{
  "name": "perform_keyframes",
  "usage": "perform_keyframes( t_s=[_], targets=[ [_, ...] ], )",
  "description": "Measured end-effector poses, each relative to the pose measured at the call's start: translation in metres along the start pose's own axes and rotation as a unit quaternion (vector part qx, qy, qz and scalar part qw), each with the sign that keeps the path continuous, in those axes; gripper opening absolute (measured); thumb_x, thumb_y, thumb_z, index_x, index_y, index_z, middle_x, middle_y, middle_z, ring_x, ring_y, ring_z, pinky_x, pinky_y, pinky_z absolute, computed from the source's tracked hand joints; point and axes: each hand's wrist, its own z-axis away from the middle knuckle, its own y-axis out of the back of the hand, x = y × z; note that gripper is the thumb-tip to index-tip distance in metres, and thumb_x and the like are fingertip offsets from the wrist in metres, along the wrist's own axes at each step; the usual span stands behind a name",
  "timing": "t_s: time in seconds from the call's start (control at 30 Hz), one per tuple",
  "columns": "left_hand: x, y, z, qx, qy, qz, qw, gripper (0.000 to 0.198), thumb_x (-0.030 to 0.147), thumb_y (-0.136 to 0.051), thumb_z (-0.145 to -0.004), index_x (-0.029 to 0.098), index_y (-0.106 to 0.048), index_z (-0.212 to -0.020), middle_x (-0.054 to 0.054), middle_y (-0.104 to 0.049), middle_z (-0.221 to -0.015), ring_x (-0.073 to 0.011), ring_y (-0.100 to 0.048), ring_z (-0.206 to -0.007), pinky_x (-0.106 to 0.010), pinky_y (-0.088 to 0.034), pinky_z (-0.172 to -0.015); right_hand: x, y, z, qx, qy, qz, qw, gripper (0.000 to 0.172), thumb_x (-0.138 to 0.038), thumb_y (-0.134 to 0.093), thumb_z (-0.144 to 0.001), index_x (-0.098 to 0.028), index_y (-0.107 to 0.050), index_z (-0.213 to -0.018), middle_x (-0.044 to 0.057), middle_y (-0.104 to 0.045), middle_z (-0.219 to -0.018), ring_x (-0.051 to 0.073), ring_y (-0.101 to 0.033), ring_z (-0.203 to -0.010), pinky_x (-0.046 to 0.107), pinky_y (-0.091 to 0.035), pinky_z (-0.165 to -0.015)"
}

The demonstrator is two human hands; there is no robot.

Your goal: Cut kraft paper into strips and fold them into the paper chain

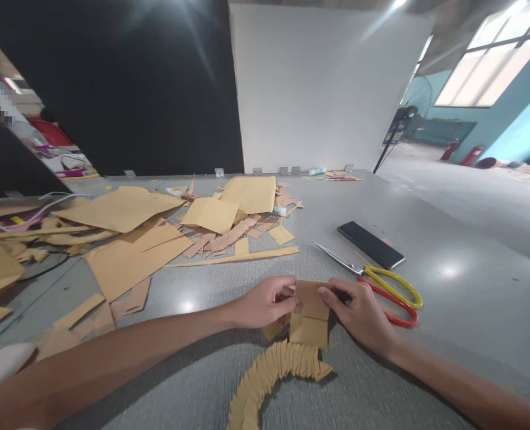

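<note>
Between both hands is a small piece of brown paper (312,298), with a crease or edge running across its middle. My left hand (267,303) pinches its left edge with thumb and fingers. On the opposite side, the thumb of my right hand (358,307) presses on the front of the paper, its fingers behind. Just below lies a curved, pleated strip of folded brown paper (271,373), running down past the bottom edge of the view. Scissors (372,278) with one yellow and one red handle lie to the right of my right hand, blades partly apart.
A black phone (371,245) lies behind the scissors. Brown paper sheets (139,254) and scraps spread over the left and middle of the grey table (466,298). A white rounded object (5,365) sits at far left. Black and white panels (318,89) stand along the back.
</note>
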Motion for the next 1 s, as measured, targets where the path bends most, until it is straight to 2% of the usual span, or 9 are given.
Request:
perform_keyframes(
  t_s=[0.07, 0.23, 0.4, 0.53, 0.63, 0.73, 0.8, 0.9, 1.0],
  targets=[
    [0.0, 0.0, 0.0, 0.001, -0.001, -0.003, 1.0, 0.029, 0.044, -0.058, -0.099, 0.017, -0.058, -0.11, -0.005, -0.065, -0.09, -0.0126, -0.06, -0.068, -0.021, -0.045, -0.056, 0.0, 0.001, 0.0, -0.009, 0.004, -0.022, 1.0, 0.045, -0.047, -0.049, -0.103, -0.022, -0.042, -0.065, -0.004, -0.037, -0.063, 0.013, -0.035, -0.06, 0.028, -0.028, -0.055],
    [-0.002, 0.001, -0.001, 0.026, 0.01, -0.029, 0.999, 0.037, 0.052, -0.054, -0.099, 0.017, -0.054, -0.089, 0.0, -0.059, -0.076, -0.0121, -0.059, -0.059, -0.023, -0.048, -0.055, 0.001, 0.0, -0.002, -0.017, 0.007, -0.027, 0.999, 0.045, -0.045, -0.05, -0.102, -0.021, -0.043, -0.065, -0.004, -0.038, -0.062, 0.013, -0.036, -0.059, 0.028, -0.027, -0.054],
    [0.0, 0.002, -0.003, 0.015, 0.012, -0.025, 0.999, 0.04, 0.053, -0.053, -0.1, 0.015, -0.063, -0.102, -0.003, -0.064, -0.081, -0.0132, -0.062, -0.06, -0.024, -0.05, -0.056, 0.001, 0.0, -0.002, -0.019, 0.008, -0.014, 1.0, 0.046, -0.045, -0.05, -0.103, -0.021, -0.047, -0.064, -0.004, -0.042, -0.061, 0.013, -0.039, -0.058, 0.028, -0.029, -0.053],
    [0.001, 0.003, -0.003, 0.009, 0.013, -0.008, 1.0, 0.04, 0.053, -0.055, -0.099, 0.015, -0.066, -0.106, -0.003, -0.065, -0.079, -0.0131, -0.062, -0.06, -0.024, -0.051, -0.055, -0.003, 0.001, -0.001, -0.003, 0.012, -0.007, 1.0, 0.043, -0.044, -0.049, -0.104, -0.02, -0.058, -0.069, -0.002, -0.053, -0.064, 0.015, -0.047, -0.06, 0.028, -0.035, -0.054],
    [0.0, 0.004, -0.005, 0.019, 0.011, 0.006, 1.0, 0.039, 0.051, -0.056, -0.099, 0.015, -0.067, -0.108, -0.003, -0.066, -0.08, -0.0124, -0.063, -0.057, -0.023, -0.051, -0.054, -0.005, 0.003, -0.001, 0.046, 0.025, -0.004, 0.999, 0.037, -0.04, -0.051, -0.104, -0.02, -0.068, -0.078, 0.001, -0.062, -0.071, 0.017, -0.055, -0.065, 0.03, -0.043, -0.058],
    [-0.003, 0.005, -0.006, 0.04, 0.006, 0.024, 0.999, 0.038, 0.051, -0.058, -0.098, 0.014, -0.067, -0.103, -0.005, -0.068, -0.08, -0.0125, -0.064, -0.054, -0.024, -0.052, -0.053, -0.002, 0.004, 0.002, 0.151, 0.055, -0.008, 0.987, 0.026, -0.033, -0.054, -0.103, -0.022, -0.074, -0.09, 0.004, -0.065, -0.084, 0.02, -0.062, -0.074, 0.032, -0.05, -0.065],
    [-0.004, 0.005, -0.008, 0.065, 0.009, 0.042, 0.997, 0.039, 0.052, -0.06, -0.096, 0.013, -0.065, -0.096, -0.005, -0.069, -0.077, -0.0134, -0.065, -0.053, -0.024, -0.052, -0.051, 0.002, 0.004, 0.006, 0.191, 0.093, -0.019, 0.977, 0.02, -0.027, -0.056, -0.101, -0.025, -0.076, -0.102, 0.006, -0.066, -0.097, 0.021, -0.066, -0.081, 0.034, -0.055, -0.067],
    [-0.006, 0.006, -0.009, 0.093, 0.013, 0.077, 0.993, 0.039, 0.052, -0.062, -0.094, 0.015, -0.059, -0.084, -0.003, -0.066, -0.069, -0.014, -0.064, -0.05, -0.024, -0.052, -0.049, 0.004, 0.004, 0.013, 0.167, 0.177, -0.015, 0.97, 0.027, -0.018, -0.059, -0.098, -0.032, -0.076, -0.114, 0.008, -0.067, -0.116, 0.024, -0.071, -0.097, 0.04, -0.061, -0.079],
    [-0.005, 0.007, -0.01, 0.086, 0.004, 0.113, 0.99, 0.037, 0.049, -0.062, -0.094, 0.015, -0.057, -0.081, -0.002, -0.064, -0.068, -0.0148, -0.065, -0.053, -0.025, -0.054, -0.05, 0.001, 0.005, 0.015, 0.094, 0.233, 0.009, 0.968, 0.031, -0.02, -0.068, -0.093, -0.031, -0.074, -0.121, 0.009, -0.07, -0.122, 0.028, -0.07, -0.109, 0.044, -0.061, -0.09]
  ],
)
